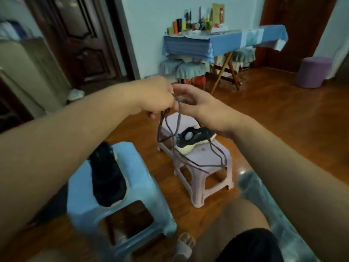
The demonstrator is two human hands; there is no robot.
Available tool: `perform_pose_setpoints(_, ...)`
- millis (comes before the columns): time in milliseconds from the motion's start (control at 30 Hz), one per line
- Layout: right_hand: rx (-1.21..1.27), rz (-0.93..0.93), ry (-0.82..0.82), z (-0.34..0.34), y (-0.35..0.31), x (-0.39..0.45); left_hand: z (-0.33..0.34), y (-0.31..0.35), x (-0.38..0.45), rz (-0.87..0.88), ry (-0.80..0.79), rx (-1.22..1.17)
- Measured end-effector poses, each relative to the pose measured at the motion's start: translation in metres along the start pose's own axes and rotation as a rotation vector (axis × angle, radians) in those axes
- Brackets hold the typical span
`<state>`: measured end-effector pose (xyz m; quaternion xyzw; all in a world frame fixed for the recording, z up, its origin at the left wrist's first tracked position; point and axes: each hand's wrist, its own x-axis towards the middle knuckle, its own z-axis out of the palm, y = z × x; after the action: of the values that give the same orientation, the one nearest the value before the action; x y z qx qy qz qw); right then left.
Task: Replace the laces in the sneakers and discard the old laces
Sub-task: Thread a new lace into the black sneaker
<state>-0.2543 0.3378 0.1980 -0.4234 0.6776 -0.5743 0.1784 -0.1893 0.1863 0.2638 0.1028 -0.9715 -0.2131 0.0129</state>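
Floor (273, 120): polished brown wood is spreading across the room, carrying both stools.
Table (226, 42): a folding table under a blue cloth is standing against the far wall, with bottles and small items crowding its top and covered stools tucking under it.
Blue stool (139, 186): it is sitting near the person's left forearm, holding one sneaker on its top.
Pink stool (209, 163): it is standing just beyond the blue one, under both hands.
Purple pouf (314, 71): it is resting well apart, by the right wall.
Near sneaker (107, 176): the black shoe with a pale sole is lying on the blue stool.
Far sneaker (196, 138): black and teal with a cream sole, it is lying on its side on the pink stool.
Left hand (156, 97): its fingers are curling round a bunch of dark laces, gripping them in a fist.
Right hand (196, 104): touching the left, its thumb and fingers are pinching the same laces at the top.
Laces (178, 127): grey strands are hanging in loops from the hands, trailing over the far sneaker and the pink stool.
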Motion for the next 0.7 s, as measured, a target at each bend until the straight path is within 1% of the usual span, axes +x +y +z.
perform_pose_setpoints(33, 0.054, -0.018, -0.066, 0.015, -0.003, 0.008, -0.006, -0.011, -0.008, -0.044, -0.034, -0.009)
perform_pose_setpoints(100, 0.101, -0.008, -0.095, 0.040, 0.001, 0.022, -0.017, -0.039, -0.026, -0.162, -0.079, -0.069)
perform_pose_setpoints(200, 0.133, 0.135, -0.140, 0.059, 0.025, 0.034, -0.030, -0.080, -0.053, -0.315, -0.113, -0.261)
perform_pose_setpoints(233, 0.073, 0.201, -0.186, 0.064, 0.030, 0.037, -0.033, -0.092, -0.063, -0.352, -0.119, -0.301)
perform_pose_setpoints(267, -0.059, 0.264, -0.242, 0.068, 0.034, 0.040, -0.036, -0.101, -0.073, -0.386, -0.129, -0.332)
perform_pose_setpoints(333, -0.416, 0.353, -0.408, 0.077, 0.033, 0.042, -0.044, -0.115, -0.091, -0.439, -0.146, -0.379)
perform_pose_setpoints(367, -0.600, 0.361, -0.501, 0.083, 0.029, 0.041, -0.047, -0.118, -0.100, -0.457, -0.150, -0.392)
perform_pose_setpoints(400, -0.759, 0.336, -0.561, 0.093, 0.024, 0.042, -0.051, -0.121, -0.112, -0.474, -0.148, -0.398)
perform_pose_setpoints(433, -0.820, 0.303, -0.545, 0.098, 0.019, 0.040, -0.052, -0.120, -0.114, -0.478, -0.160, -0.396)
perform_pose_setpoints(467, -0.696, 0.259, -0.488, 0.107, 0.011, 0.040, -0.053, -0.121, -0.120, -0.491, -0.151, -0.404)
perform_pose_setpoints(500, -0.379, 0.244, -0.441, 0.117, 0.000, 0.039, -0.053, -0.122, -0.128, -0.505, -0.131, -0.413)
perform_pose_setpoints(533, 0.012, 0.251, -0.465, 0.127, -0.009, 0.040, -0.053, -0.124, -0.133, -0.519, -0.104, -0.418)
perform_pose_setpoints(567, 0.318, 0.263, -0.520, 0.136, -0.018, 0.040, -0.052, -0.125, -0.137, -0.528, -0.072, -0.415)
perform_pose_setpoints(600, 0.452, 0.261, -0.572, 0.143, -0.024, 0.041, -0.053, -0.129, -0.141, -0.531, -0.043, -0.415)
perform_pose_setpoints(633, 0.458, 0.246, -0.605, 0.149, -0.030, 0.040, -0.053, -0.134, -0.145, -0.527, -0.023, -0.422)
perform_pose_setpoints(667, 0.394, 0.221, -0.600, 0.153, -0.029, 0.041, -0.054, -0.140, -0.150, -0.510, -0.013, -0.439)
perform_pose_setpoints(700, 0.337, 0.210, -0.543, 0.154, -0.025, 0.042, -0.056, -0.147, -0.157, -0.478, -0.016, -0.459)
